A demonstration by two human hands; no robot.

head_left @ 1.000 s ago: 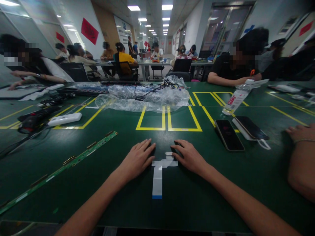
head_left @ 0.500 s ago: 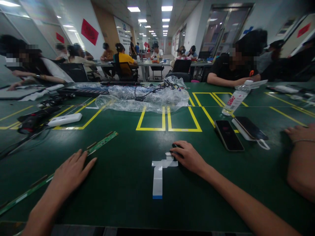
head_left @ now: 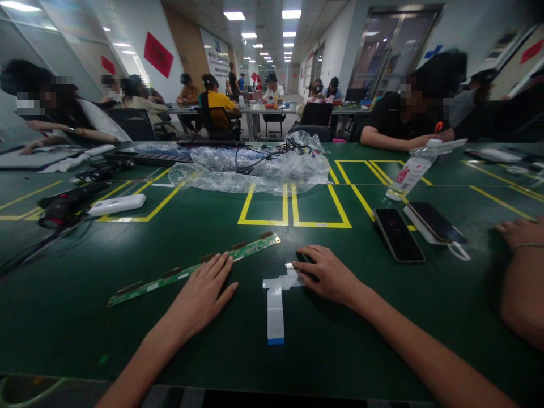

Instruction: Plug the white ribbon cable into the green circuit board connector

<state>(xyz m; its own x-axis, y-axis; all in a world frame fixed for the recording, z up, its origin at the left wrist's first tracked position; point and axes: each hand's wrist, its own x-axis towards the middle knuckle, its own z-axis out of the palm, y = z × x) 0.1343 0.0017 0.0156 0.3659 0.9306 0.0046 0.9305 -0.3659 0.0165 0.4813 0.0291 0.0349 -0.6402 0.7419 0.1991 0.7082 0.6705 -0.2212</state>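
Observation:
A long narrow green circuit board with brown tabs along its far edge lies slanted on the table. My left hand rests over its middle, fingers stretched out flat on the board and thumb held apart. Right of the board lies a white flat ribbon cable, bent in steps, its blue end towards me. My right hand is low over the upper end of this cable; the fingertips are spread, one of them touching or just above it. The fingers partly hide that end.
Clear plastic wrap with black cables lies across the back of the green table. To the right are two phones and a bottle. A white device sits left. Another person's arm rests at the right edge.
My left hand has moved right and the circuit board has slid with it, closer to the ribbon cable. My right hand and the cable stay nearly in place.

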